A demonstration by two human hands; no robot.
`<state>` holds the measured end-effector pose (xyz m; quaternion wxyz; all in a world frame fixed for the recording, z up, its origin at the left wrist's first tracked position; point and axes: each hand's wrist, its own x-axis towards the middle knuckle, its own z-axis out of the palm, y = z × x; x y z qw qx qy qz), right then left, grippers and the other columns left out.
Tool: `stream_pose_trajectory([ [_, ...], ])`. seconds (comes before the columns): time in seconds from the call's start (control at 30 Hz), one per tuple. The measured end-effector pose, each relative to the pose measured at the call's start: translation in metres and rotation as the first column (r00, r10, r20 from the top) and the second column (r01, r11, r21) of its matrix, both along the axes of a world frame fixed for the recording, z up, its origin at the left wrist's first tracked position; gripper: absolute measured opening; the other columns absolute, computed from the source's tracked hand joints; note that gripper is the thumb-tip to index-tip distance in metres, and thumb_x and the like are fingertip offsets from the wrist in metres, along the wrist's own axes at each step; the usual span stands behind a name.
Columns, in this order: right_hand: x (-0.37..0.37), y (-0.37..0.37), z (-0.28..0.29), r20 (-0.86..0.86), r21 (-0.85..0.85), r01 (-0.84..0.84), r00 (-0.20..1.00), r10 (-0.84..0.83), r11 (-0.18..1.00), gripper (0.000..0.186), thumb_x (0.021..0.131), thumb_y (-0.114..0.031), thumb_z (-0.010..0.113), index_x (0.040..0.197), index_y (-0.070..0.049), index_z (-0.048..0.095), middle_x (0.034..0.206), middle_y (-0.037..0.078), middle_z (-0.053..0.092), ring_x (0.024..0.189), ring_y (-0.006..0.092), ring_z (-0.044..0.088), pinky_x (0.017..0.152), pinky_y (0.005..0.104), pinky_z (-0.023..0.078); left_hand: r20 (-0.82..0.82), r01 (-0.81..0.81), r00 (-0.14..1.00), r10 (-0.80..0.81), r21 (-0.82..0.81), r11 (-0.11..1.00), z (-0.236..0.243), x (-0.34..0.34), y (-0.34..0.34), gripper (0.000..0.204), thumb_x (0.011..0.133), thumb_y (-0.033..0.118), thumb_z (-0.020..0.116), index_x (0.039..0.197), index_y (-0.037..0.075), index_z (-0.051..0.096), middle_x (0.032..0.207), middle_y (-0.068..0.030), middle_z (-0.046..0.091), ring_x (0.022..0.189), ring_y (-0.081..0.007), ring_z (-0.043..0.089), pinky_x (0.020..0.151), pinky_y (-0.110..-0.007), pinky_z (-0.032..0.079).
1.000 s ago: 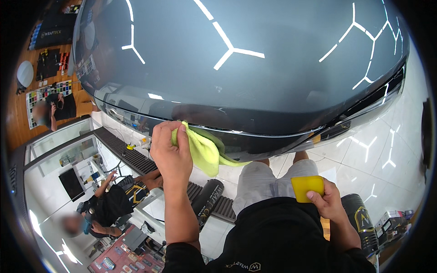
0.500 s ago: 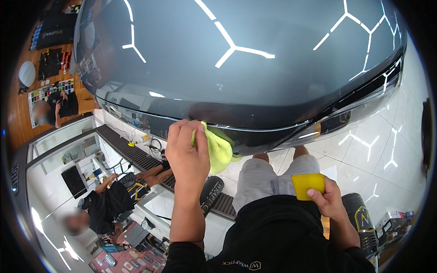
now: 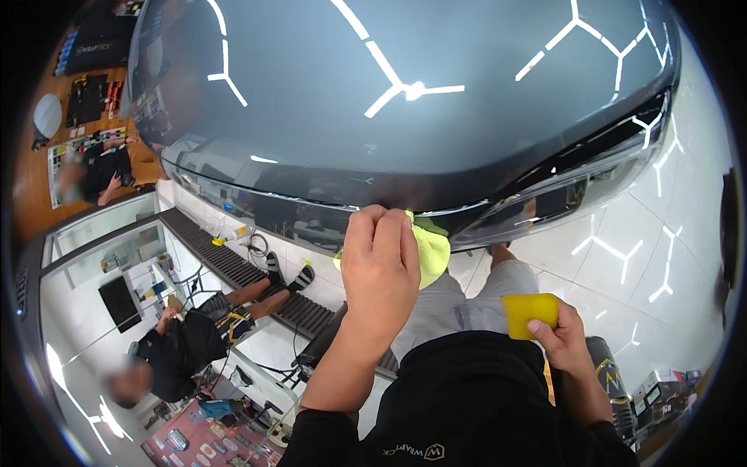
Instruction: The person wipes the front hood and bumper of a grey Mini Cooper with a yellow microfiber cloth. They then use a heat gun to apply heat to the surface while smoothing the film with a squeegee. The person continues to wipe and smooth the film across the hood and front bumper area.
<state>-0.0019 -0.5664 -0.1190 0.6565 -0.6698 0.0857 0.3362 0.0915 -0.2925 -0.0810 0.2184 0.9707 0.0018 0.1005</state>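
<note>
A glossy dark grey car hood (image 3: pixel 327 124) fills the upper part of the view. My left hand (image 3: pixel 381 249) is closed on a bright yellow-green cloth (image 3: pixel 433 249), pressed at the hood's front edge beside the headlight (image 3: pixel 568 191). Folds of the cloth hang below my fingers. At the lower right, my right hand (image 3: pixel 564 338) grips a flat yellow squeegee (image 3: pixel 531 314), thumb on its face, held apart from the car in front of my body.
A dark floor grate (image 3: pixel 307 311) runs under the car's front. On the left, one person (image 3: pixel 183 350) sits near a monitor (image 3: pixel 123 302) and another (image 3: pixel 105 171) stands farther off. Black rolls (image 3: pixel 611 373) and boxes (image 3: pixel 661 393) are at lower right.
My left hand has slid the cloth to the right along the hood's front edge, closer to the headlight. My right hand still holds the squeegee in nearly the same place.
</note>
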Motion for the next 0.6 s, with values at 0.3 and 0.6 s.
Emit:
stream_pose_trajectory([
  [0.3,-0.007,-0.013,0.002,0.096,-0.047,-0.040,0.994,0.045,0.998,0.023,0.088,-0.015,0.061,0.105,0.001,0.060,0.090,0.012,0.063,0.080,0.0219,0.062,0.074,0.0301,0.048,0.087,0.047,0.995,-0.042,-0.054,0.997,-0.013,-0.005,-0.041,0.011,0.082,-0.001,0.063,0.093,0.001,0.061,0.091,-0.0146,0.055,0.078,-0.0308,0.057,0.067,-0.038,0.047],
  [0.6,-0.003,-0.021,0.007,0.196,0.085,0.064,0.977,-0.079,0.994,0.032,0.094,-0.017,0.059,0.121,0.000,0.055,0.114,0.008,0.058,0.107,0.0163,0.055,0.094,0.0318,0.043,0.132,0.225,0.973,-0.190,-0.365,0.903,0.005,-0.024,-0.068,0.005,0.083,0.003,0.060,0.087,-0.001,0.060,0.090,-0.0180,0.058,0.084,-0.0348,0.058,0.073,-0.039,0.048],
])
